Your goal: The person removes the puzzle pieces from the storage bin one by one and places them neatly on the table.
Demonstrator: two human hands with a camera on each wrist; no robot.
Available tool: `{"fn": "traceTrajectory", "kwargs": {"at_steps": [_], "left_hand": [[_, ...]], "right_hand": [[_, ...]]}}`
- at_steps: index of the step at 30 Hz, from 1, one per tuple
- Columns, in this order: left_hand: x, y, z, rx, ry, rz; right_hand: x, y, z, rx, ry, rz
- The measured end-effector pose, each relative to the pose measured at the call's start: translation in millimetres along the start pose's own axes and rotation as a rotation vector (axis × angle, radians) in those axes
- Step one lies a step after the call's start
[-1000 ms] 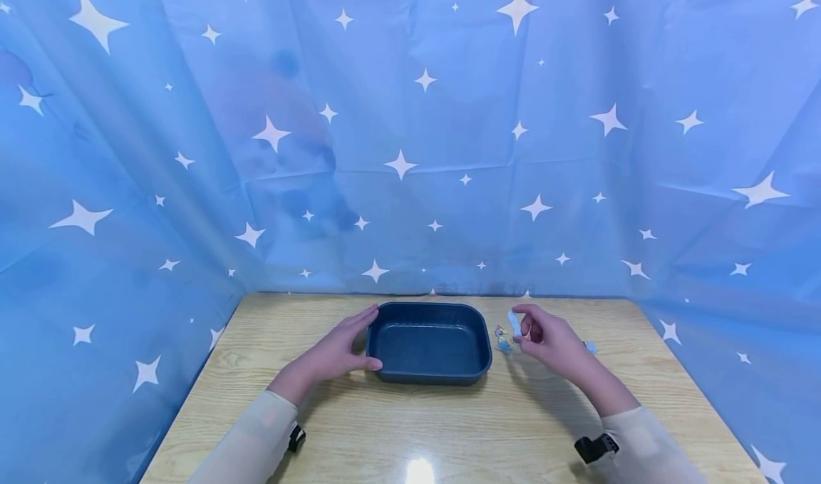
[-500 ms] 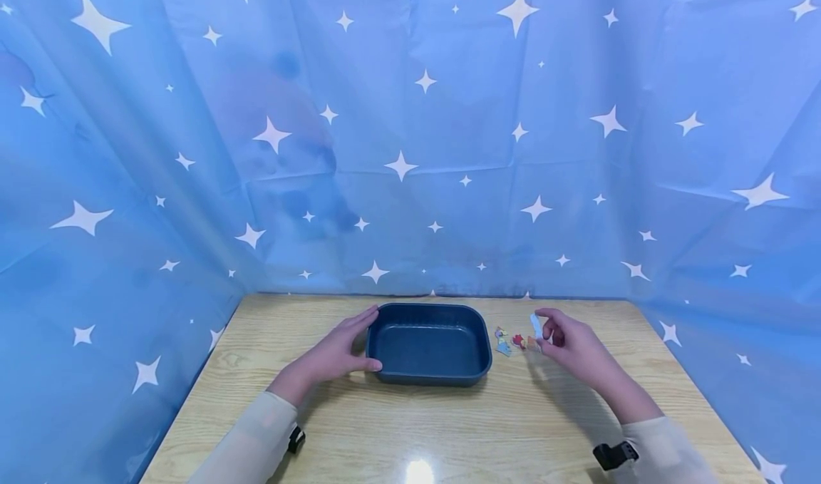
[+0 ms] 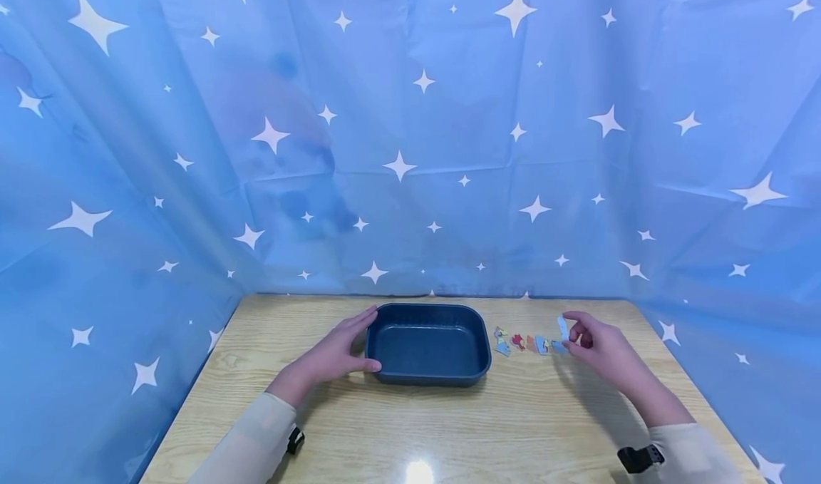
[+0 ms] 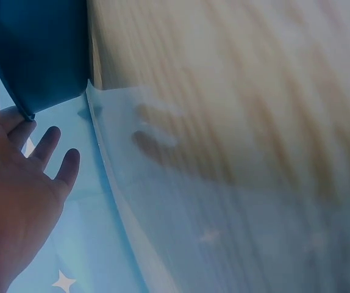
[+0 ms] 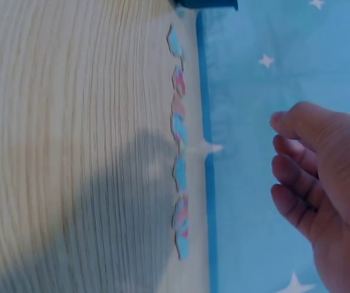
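My left hand spans the left end of a dark blue rectangular tray, thumb at the near corner and fingers along the far corner. The left wrist view has the tray at top left, my left hand against its corner with two fingers extended. Over the table's right side, my right hand pinches a thin, pale blue flat piece between thumb and index finger. The right wrist view hides that piece; the other fingers of my right hand are curled.
Several small printed flat pieces, like jigsaw pieces, lie in a row to the right of the tray. In the right wrist view the row of pieces runs along the wooden table. A blue star-printed curtain hangs behind.
My right hand has moved right, away from the tray, carrying the pale piece. More of the row of pieces is uncovered. My left hand and the tray stay where they were.
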State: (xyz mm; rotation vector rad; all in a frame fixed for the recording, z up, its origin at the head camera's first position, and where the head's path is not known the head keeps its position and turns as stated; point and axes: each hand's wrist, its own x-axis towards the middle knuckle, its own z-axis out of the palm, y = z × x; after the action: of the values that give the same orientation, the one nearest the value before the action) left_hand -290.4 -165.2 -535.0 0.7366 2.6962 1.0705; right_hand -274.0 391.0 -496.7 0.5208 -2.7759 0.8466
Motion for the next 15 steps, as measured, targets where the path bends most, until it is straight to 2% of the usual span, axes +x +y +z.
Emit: {"fn": "traceTrajectory", "kwargs": {"at_steps": [7,15], "left_hand": [[-0.4,-1.1,0.6,-0.009,0.005,-0.001],[0.1,-0.2,0.5,-0.018,0.000,0.005]], "right_hand": [[-8.5,15,-7,-0.038,0.013,0.001],[-17.5,30,-16,-0.021,-0.052,0.067]]}}
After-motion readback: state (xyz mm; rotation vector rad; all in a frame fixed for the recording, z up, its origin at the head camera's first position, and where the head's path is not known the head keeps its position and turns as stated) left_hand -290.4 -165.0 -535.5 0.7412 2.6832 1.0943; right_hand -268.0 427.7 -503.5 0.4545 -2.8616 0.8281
